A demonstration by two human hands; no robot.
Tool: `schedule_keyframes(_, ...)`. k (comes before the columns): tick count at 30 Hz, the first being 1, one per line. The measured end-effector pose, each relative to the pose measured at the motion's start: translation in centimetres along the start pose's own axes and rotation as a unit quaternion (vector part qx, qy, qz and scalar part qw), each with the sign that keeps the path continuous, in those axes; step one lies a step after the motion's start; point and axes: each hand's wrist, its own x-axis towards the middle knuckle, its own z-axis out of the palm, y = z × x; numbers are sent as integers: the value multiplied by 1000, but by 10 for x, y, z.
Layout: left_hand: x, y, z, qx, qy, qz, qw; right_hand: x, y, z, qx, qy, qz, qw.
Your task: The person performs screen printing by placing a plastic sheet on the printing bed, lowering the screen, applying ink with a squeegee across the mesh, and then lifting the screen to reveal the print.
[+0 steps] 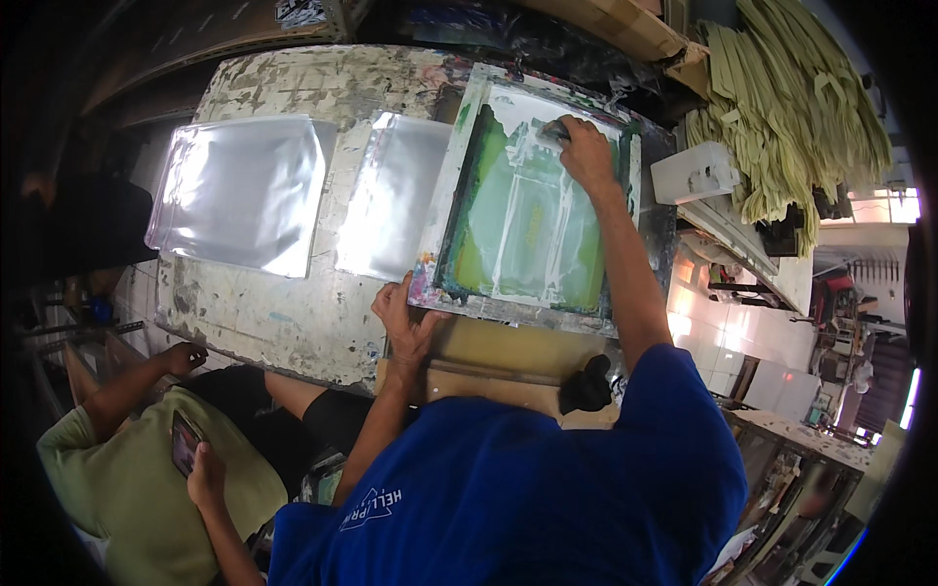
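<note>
In the head view, the right arm is stretched forward across a screen-printing frame [532, 210], with the right hand [586, 151] set at the frame's far end. The fingers of that hand are curled down and closed around the handle of a squeegee [554, 129], of which only a small dark part is seen beyond the knuckles. The left arm is bent at the elbow, and the left hand [405, 322] is pressed against the frame's near left corner, its fingers spread open and laid flat on the paint-stained rim rather than gripped around it.

One frame is counted; it lies on the worn, paint-flecked worktable [293, 322], slightly turned, and its mesh is smeared with green and yellow ink. Two clear plastic sheets are counted to the left of it: one sheet [239, 190] lies well apart from the frame near the table's left edge, and the other sheet [391, 190] lies just beside the frame, its right edge tucked under the rim.

A heap of pale yellow-green strips [801, 107] is piled at the upper right. A second person in a green shirt [127, 479] is seated at the lower left, with a phone [184, 441] held in one hand.
</note>
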Motion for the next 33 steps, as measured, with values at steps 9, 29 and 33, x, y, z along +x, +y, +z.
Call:
schedule_keyframes(9, 0, 2, 0, -2, 11, -6, 1000, 14, 18, 19, 24, 29, -42, 998)
schedule_keyframes(29, 6, 5, -3, 1, -6, 15, 1000, -181, -99, -68, 343, -75, 41, 935)
schedule_keyframes(33, 9, 4, -4, 18, 14, 65, 998, -182, -95, -58, 233, -164, -34, 958)
